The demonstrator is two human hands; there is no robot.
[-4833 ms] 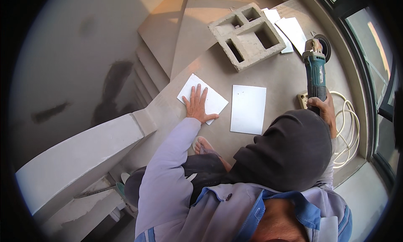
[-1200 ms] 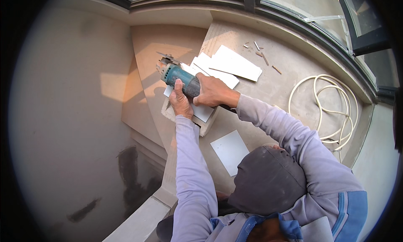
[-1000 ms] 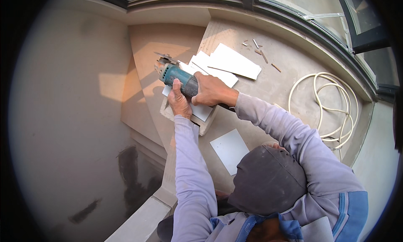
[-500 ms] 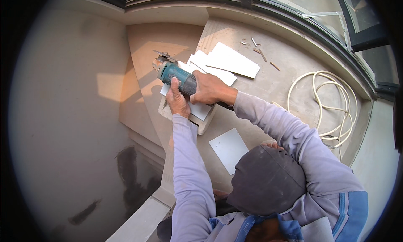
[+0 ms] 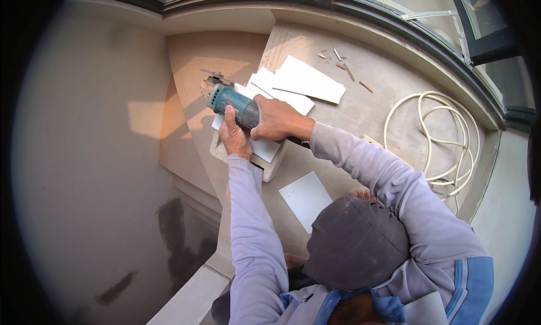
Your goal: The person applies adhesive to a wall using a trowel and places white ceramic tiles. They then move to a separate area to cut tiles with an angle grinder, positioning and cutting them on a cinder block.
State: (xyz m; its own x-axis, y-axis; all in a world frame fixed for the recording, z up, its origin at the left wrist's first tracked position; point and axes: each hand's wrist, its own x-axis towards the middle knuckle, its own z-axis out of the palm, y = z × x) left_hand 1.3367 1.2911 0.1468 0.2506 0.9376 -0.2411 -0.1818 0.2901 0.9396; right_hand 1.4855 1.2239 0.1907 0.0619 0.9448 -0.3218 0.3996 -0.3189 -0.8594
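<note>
With both hands I hold a teal and black angle grinder (image 5: 226, 102), its thin disc and guard pointing to the far left. My right hand (image 5: 282, 119) wraps round the dark rear of its body. On the near side, my left hand (image 5: 235, 136) grips the teal housing, thumb up along it. Beneath the hands lies a white tile (image 5: 265, 149), resting on a pale, rough-edged block (image 5: 274, 170). The disc is raised beyond the tile's left end and touches nothing that I can see. Part of the tile is hidden by my hands and the tool.
More white tiles (image 5: 310, 80) lie overlapped just beyond the grinder. Another tile (image 5: 306, 200) is nearer me on the ledge. Small offcut strips (image 5: 349, 71) are scattered at the back. A coiled cream cable (image 5: 389, 119) lies on the right, under the window frame (image 5: 394, 29). The ledge drops away at left.
</note>
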